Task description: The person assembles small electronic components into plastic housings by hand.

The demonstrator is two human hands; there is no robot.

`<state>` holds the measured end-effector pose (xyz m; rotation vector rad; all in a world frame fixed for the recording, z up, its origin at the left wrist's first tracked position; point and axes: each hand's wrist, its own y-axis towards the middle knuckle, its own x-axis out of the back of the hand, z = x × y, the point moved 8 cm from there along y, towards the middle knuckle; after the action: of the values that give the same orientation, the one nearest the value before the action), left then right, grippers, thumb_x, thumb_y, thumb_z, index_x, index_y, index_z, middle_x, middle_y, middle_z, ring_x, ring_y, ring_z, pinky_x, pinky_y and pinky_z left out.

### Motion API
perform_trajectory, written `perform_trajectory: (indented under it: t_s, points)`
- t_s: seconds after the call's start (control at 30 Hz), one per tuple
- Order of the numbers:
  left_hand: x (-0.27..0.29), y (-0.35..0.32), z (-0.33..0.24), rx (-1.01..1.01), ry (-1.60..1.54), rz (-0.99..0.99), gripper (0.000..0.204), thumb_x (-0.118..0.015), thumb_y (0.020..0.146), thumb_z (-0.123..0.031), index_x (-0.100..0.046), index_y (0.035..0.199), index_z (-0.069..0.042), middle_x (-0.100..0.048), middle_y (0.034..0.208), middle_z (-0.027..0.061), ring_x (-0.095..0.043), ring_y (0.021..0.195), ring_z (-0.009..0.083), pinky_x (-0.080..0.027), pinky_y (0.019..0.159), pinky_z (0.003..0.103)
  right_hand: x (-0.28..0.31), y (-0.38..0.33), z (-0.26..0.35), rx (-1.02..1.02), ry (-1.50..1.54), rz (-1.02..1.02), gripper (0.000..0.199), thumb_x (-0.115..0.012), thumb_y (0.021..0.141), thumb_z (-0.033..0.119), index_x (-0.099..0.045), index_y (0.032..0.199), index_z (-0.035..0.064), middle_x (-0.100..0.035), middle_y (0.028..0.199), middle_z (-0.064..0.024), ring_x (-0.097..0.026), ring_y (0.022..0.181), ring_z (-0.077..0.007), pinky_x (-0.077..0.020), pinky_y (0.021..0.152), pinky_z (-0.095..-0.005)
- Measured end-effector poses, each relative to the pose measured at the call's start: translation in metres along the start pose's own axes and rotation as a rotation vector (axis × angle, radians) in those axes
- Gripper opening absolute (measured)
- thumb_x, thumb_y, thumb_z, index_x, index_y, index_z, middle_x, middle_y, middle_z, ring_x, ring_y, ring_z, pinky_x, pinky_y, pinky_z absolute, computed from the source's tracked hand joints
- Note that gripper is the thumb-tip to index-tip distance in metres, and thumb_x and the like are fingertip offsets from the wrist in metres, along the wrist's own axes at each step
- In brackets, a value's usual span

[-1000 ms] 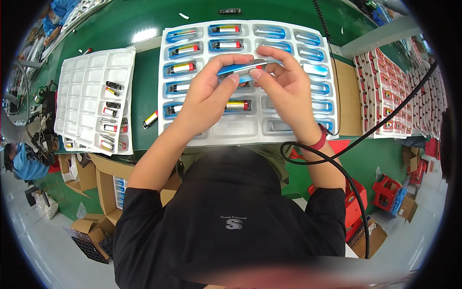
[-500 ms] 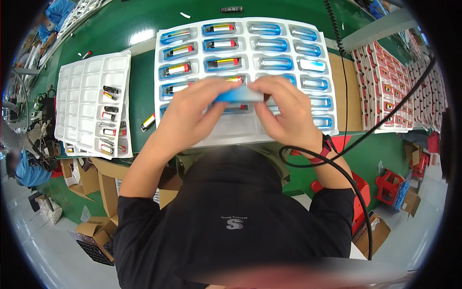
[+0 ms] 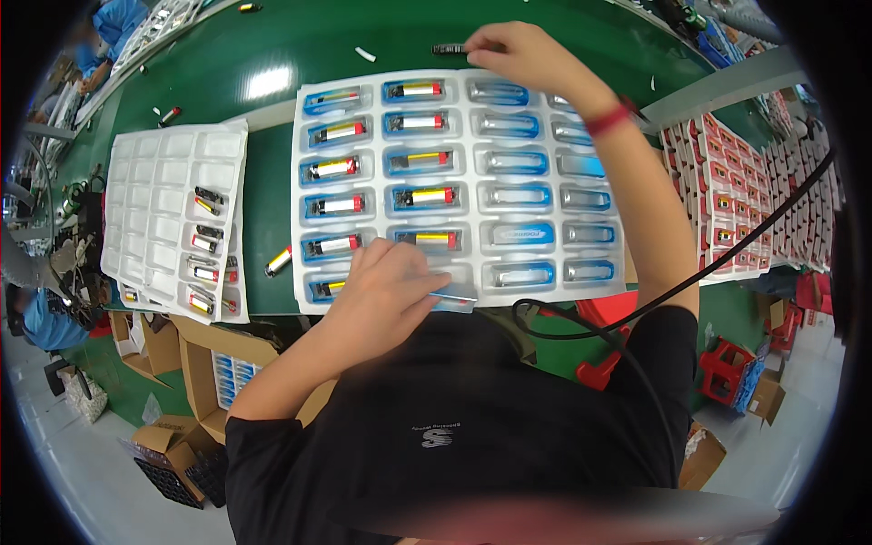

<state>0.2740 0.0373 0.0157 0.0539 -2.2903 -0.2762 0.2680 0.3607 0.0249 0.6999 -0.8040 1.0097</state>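
Note:
My left hand [image 3: 386,291] is closed at the front edge of a white moulded tray [image 3: 380,123], its fingers on a translucent blue plastic shell [image 3: 459,298] that they partly hide. At the tray's far side, my right hand [image 3: 513,56] reaches out with thumb and forefinger pinched at the right end of a small black stick-shaped part [image 3: 448,49], which lies on the green table. In the tray's two left columns, blue shells hold small battery assemblies [image 3: 425,195] in red, yellow, white and black. Blue clear shells [image 3: 514,163] without batteries fill the two right columns.
To the left lies a stack of white trays [image 3: 173,200] with several loose batteries. A single battery [image 3: 279,262] rests on the table between the trays. Stacked red-patterned trays [image 3: 727,195] stand at the right. A black cable [image 3: 727,256] crosses my right side.
My hands have parted from the blurred blue piece between them. My right hand has moved far forward to the black part; my left has come back to the tray's front edge with the shell.

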Motion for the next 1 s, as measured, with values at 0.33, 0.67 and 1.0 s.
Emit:
perform_trajectory:
  t_s: [0.33,0.67,1.0]
  points:
    - [-0.011,0.014,0.001,-0.003,0.136,0.093,0.029,-0.08,0.081,-0.01,-0.076,0.11,-0.009,-0.062,0.096,0.0048,-0.061,0.091,0.0271,-0.046,0.081,0.042,-0.038,0.05,-0.084,-0.111,-0.195,0.154,0.025,-0.066,0.09,0.017,-0.069,0.111,0.0036,-0.072,0.11,-0.0192,-0.069,0.102,-0.0375,-0.0541,0.088,-0.0464]
    - [0.074,0.147,0.03,0.045,-0.154,-0.331,0.045,-0.074,0.086,-0.004,-0.066,0.131,-0.004,-0.066,0.121,0.009,-0.061,0.105,0.0187,-0.05,0.091,0.032,0.041,-0.085,0.043,0.207,0.283,-0.155,0.021,-0.079,0.085,0.004,-0.067,0.101,0.001,-0.066,0.098,-0.0053,-0.062,0.081,-0.0147,-0.052,0.074,-0.0277]
    - [0.027,0.2,0.057,0.082,-0.395,-0.126,0.029,-0.071,0.093,-0.002,-0.069,0.122,0.001,-0.07,0.11,0.0089,-0.065,0.097,0.014,-0.054,0.086,0.031,0.048,-0.099,0.02,0.262,0.477,-0.107,0.018,-0.078,0.085,0.0,-0.071,0.101,0.0018,-0.067,0.102,-0.005,-0.062,0.087,-0.014,-0.0499,0.077,-0.0262]
